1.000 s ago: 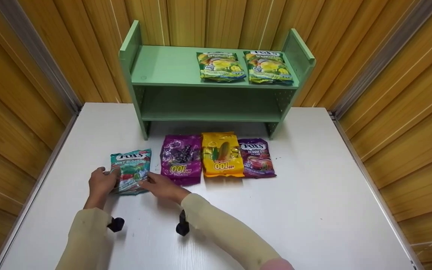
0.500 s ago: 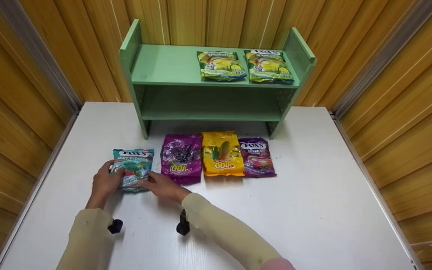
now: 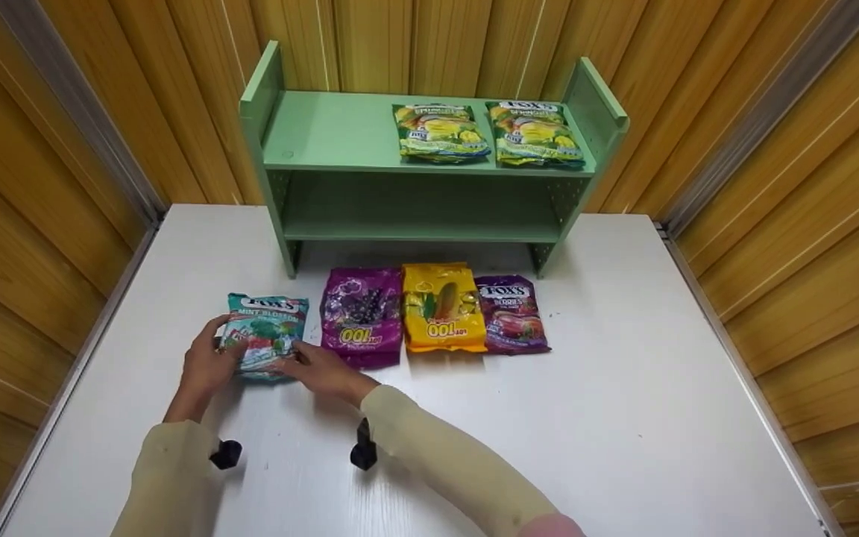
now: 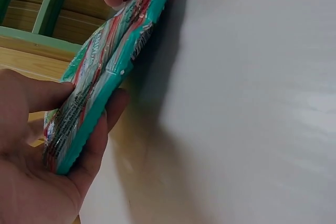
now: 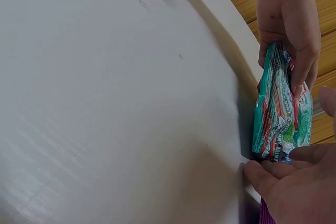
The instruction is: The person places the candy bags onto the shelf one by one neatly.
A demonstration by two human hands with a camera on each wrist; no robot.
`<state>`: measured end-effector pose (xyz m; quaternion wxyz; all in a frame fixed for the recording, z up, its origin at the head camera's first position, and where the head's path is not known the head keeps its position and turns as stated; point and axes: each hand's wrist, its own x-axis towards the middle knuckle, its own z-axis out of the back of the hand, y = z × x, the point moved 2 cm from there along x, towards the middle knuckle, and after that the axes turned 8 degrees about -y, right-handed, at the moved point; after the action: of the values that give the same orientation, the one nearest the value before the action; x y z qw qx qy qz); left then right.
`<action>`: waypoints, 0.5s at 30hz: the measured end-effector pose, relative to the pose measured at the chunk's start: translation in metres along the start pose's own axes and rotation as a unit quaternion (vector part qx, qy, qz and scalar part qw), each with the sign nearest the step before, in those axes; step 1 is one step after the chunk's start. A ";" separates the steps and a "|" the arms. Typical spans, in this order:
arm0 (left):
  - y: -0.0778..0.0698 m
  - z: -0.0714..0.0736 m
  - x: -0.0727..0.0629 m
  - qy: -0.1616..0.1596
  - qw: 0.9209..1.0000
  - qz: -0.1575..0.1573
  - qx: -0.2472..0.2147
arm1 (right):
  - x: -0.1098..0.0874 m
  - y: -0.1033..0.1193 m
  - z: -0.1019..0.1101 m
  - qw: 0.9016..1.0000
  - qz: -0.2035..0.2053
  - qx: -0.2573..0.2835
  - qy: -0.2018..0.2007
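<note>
Head view: teal Mint Blossom bag (image 3: 271, 324) between both hands, at the left of the white table (image 3: 586, 440), just beside a purple bag (image 3: 361, 317). Printed face up, brand at the far end.

Left hand (image 3: 209, 363): clamped on the bag's left side, thumb on the printed face, fingers behind in the left wrist view; parted only by the bag's thickness. Right hand (image 3: 326, 371): fingertips pinched on the opposite edge, towards the near corner. Two-sided hold probably for keeping a soft, loose-filled pack from sagging. Tilted over its own shadow in the left wrist view; whether touching the table, cannot tell.

Rightward, a yellow bag (image 3: 442, 304) against the purple one and partly over a berries bag (image 3: 515, 317). Lettering inverted on purple and yellow, so likely laid without regard to print direction. Behind, on the upper shelf of a green rack (image 3: 332, 134), two green-and-yellow bags (image 3: 534, 134) side by side, matching fronts, presumably grouped by kind.
</note>
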<state>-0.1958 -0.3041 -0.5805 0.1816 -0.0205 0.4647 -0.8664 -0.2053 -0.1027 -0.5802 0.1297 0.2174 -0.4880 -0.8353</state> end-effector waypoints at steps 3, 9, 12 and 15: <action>0.000 0.000 -0.001 -0.019 1.000 0.000 -0.011 | -0.001 0.000 0.000 1.000 -0.002 0.005 -0.001; -0.002 0.000 -0.004 -0.040 0.999 0.009 -0.033 | -0.002 0.001 0.000 1.000 0.004 0.027 0.003; -0.004 0.001 -0.005 -0.050 0.998 0.008 -0.037 | -0.003 0.002 0.001 1.000 0.010 0.029 0.002; -0.006 0.002 -0.006 -0.067 0.997 -0.001 -0.033 | -0.002 0.001 0.001 1.000 0.003 0.030 0.000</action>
<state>-0.1912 -0.3005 -0.5739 0.2109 -0.0848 0.4802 -0.8472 -0.2038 -0.1013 -0.5779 0.1253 0.2197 -0.5139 -0.8197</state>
